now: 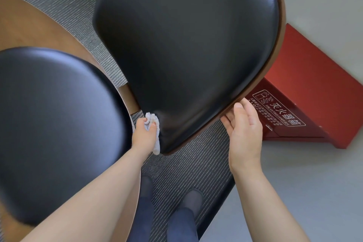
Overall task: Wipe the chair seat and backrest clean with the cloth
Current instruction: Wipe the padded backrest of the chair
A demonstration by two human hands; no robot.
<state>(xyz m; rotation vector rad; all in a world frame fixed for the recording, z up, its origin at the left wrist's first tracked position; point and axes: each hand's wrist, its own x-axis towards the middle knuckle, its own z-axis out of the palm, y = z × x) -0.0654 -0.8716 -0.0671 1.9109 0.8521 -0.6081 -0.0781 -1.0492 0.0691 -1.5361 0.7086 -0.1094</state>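
Two hands work the black padded chair panel [186, 45]. The left hand [144, 135] clenches a white cloth [150, 118] against its 7 o'clock edge to wipe there. The right hand [245, 133], fingers straight and gripping nothing, steadies the wooden rim [283, 25] at 5 o'clock. The panel is probably the backrest; its top is cut off. A second black pad [59, 124] lies at 9 o'clock.

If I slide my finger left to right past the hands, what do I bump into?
Round black cushion, left hand gripping the white cloth, big black chair pad, right hand, red fire extinguisher box.
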